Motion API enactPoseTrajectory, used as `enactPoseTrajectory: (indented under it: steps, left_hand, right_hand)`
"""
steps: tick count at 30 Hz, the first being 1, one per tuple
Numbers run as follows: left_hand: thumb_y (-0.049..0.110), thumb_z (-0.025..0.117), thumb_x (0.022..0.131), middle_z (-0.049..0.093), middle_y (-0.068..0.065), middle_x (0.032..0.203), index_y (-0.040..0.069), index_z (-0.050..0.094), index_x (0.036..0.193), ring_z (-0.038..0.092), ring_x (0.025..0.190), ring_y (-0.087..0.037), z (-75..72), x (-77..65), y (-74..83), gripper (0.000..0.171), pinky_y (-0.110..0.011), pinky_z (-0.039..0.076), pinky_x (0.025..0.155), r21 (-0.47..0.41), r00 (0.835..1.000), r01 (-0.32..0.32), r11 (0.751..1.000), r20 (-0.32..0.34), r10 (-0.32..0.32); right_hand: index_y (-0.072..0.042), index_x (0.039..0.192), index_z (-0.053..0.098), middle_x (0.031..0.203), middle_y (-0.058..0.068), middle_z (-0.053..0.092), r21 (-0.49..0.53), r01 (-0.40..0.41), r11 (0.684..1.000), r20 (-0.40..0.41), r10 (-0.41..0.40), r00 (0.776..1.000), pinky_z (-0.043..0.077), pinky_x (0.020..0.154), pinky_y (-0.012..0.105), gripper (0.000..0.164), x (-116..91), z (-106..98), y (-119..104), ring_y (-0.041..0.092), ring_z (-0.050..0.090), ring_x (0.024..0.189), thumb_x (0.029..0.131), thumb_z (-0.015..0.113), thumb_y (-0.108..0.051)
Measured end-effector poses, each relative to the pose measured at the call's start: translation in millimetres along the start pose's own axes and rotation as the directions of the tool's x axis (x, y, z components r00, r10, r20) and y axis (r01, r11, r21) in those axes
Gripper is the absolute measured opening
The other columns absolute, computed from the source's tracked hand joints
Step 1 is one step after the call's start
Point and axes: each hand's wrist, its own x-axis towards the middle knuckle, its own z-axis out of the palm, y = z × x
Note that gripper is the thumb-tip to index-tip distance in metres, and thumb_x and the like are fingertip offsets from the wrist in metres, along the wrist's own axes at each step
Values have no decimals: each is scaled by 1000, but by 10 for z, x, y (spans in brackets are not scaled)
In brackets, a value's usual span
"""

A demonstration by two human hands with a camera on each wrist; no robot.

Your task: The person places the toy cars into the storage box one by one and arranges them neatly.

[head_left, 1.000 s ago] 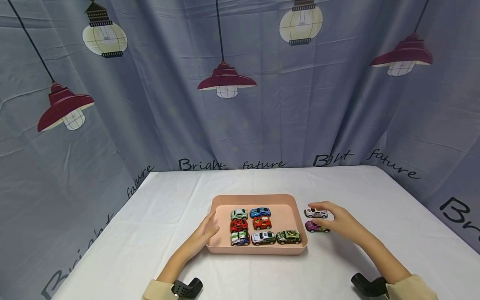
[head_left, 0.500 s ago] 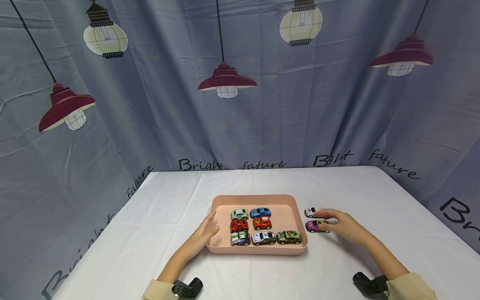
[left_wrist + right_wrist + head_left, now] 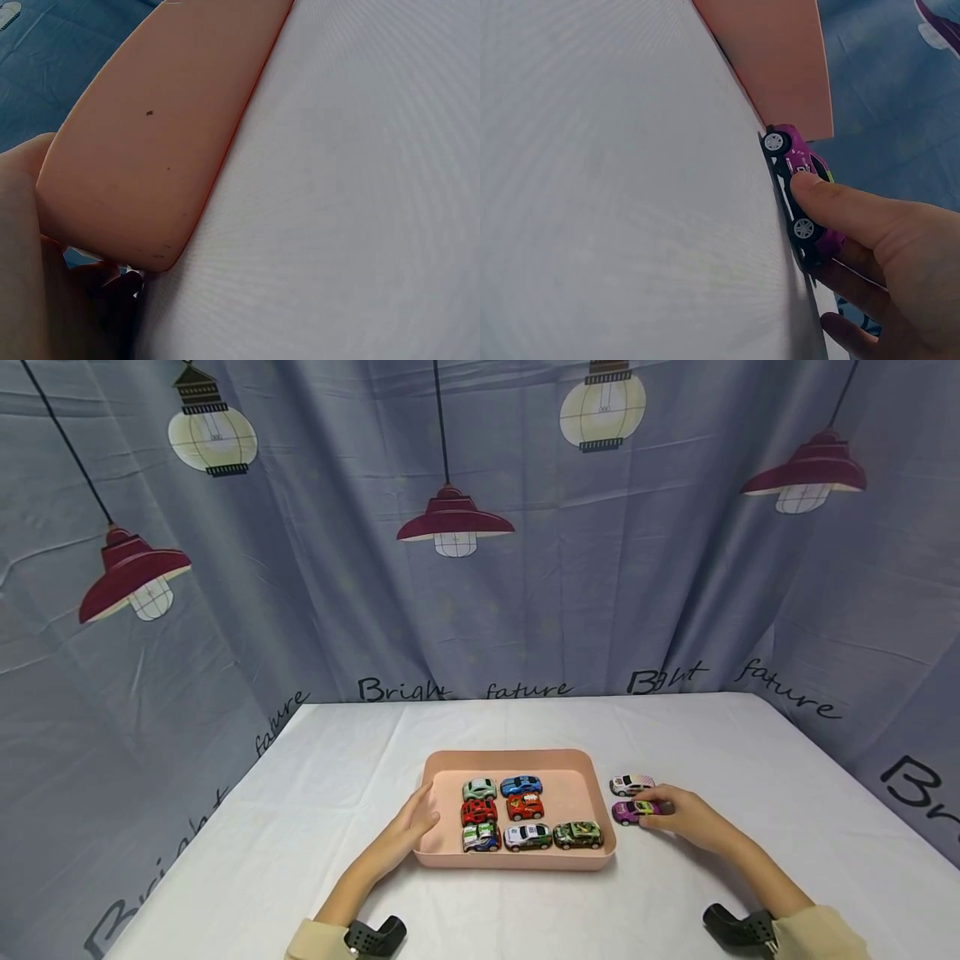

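Observation:
A pink tray [image 3: 517,860] stands on the white table, and my left hand [image 3: 400,833] grips its left wall, thumb over the rim. In the left wrist view the fingers lie around the end of the tray wall [image 3: 150,135]. Right of the tray, my right hand [image 3: 692,820] pinches a purple toy car [image 3: 628,812] between thumb and fingers. The right wrist view shows the thumb on the side of the purple toy car [image 3: 799,161], its wheels close over the cloth. Just behind it sits a white toy car [image 3: 628,785], partly overlapped by the fingers.
Inside the tray are several toy cars: a pale green car [image 3: 478,788], a blue car [image 3: 521,785], two red ones, and a front row ending in a camouflage car [image 3: 577,834]. A grey-blue curtain [image 3: 480,610] hangs around the table [image 3: 360,735].
My right hand has come down and toward me from over the white toy car and taken hold of the purple toy car. The left hand and tray have stayed put.

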Motion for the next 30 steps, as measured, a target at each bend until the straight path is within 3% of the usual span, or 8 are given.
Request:
enactPoseTrajectory:
  steps: [7, 11, 23, 30]
  left_hand:
    - [33, 48, 93, 15, -13, 152, 19, 21, 145, 8, 139, -39, 2, 8, -6, 61, -65, 9, 106, 1, 1000, 6, 1000, 0, -6]
    - [32, 48, 92, 15, -14, 152, 18, 21, 145, 9, 139, -39, 3, 12, -13, 61, -65, 10, 106, 1, 1000, 5, 1000, -2, -5]
    - [33, 49, 92, 14, -12, 153, 19, 20, 145, 7, 140, -39, -4, 23, -29, 62, -66, 9, 106, 2, 1000, 13, 1000, 0, -13]
    - [31, 48, 93, 14, -12, 153, 19, 20, 145, 7, 140, -39, -3, 6, -9, 61, -66, 9, 106, 4, 1000, 3, 1000, 3, -3]
  right_hand:
    - [-2, 112, 61, 116, 26, 57, 2, 17, 1000, -20, -17, 1000, 37, 90, 62, 43, -21, -99, -62, 48, 47, 111, 79, 68, -29]
    - [-2, 112, 61, 110, 20, 60, -3, 27, 1000, -55, -27, 998, 39, 88, 59, 43, -16, -158, -121, 37, 53, 104, 79, 68, -28]
    - [-11, 106, 65, 98, 2, 62, -2, 107, 994, -98, -106, 989, 42, 75, 33, 34, 126, -188, -466, 8, 50, 87, 81, 67, -33]
    - [-7, 108, 64, 102, 7, 63, 15, 140, 990, -59, -139, 989, 45, 83, 46, 38, 243, -44, -636, 20, 53, 94, 80, 68, -31]
